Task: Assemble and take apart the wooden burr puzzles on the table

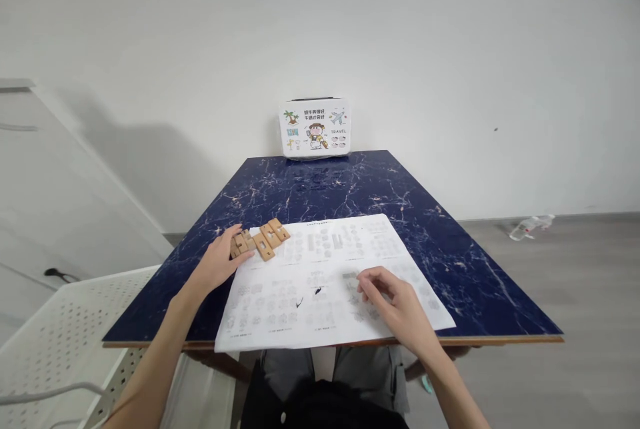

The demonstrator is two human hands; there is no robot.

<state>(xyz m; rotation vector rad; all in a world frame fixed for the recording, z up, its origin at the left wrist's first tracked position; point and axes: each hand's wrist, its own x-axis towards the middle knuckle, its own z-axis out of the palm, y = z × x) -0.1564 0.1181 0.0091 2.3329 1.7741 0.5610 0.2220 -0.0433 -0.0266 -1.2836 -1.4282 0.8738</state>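
Observation:
My left hand [217, 261] lies at the left edge of a printed white sheet [300, 276], with thumb and fingers closed around flat wooden puzzle pieces [243, 241]. These notched, light-brown pieces partly hide under the fingers. Several more wooden pieces [270, 237] with small dark numbers lie beside them, spread to the right over the sheet's upper left corner. Over the right part of the sheet, my right hand [393, 299] hovers or rests with its fingers curled and thumb tip near the index finger; nothing shows in it. Two dark marks [318, 290] appear on the paper between my hands.
A dark blue marbled table [320, 192] carries the sheet. At its far edge a white cartoon-printed case [316, 128] stands against the wall. A white perforated rack [65, 322] with a cable is at the left. Clear crumpled plastic [531, 226] lies on the floor at the right.

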